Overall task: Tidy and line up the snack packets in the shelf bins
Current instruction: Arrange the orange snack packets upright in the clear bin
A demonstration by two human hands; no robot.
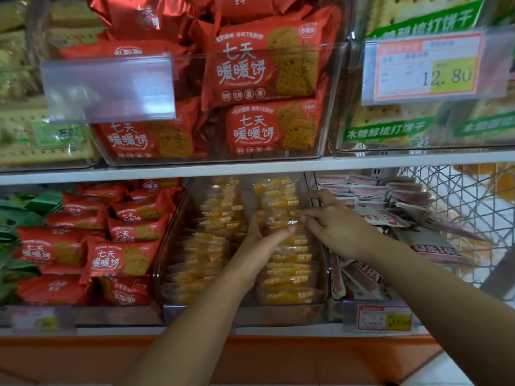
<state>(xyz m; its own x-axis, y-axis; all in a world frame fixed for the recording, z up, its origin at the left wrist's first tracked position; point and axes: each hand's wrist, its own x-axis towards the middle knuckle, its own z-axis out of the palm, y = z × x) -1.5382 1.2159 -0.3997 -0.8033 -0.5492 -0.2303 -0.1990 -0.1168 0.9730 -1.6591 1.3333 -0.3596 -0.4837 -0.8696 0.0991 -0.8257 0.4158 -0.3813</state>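
Two hands are working among snack packets (289, 280) in the middle clear bin (292, 316).
The left hand (259, 246) is gripping a yellow packet (278, 217) in the right-hand row, thumb in front; the right hand (334, 227) is pinching its right edge.

Snack packets (289, 277) in middle bin (292, 316)

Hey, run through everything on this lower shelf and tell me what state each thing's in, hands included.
left hand: grips a yellow packet from the left.
right hand: fingers pinch that packet's right edge.
yellow packet: held between both hands over the right row.
middle bin: two fairly neat rows.
red packets: jumbled, tilted.
pink packets: back rows neat, front ones askew.
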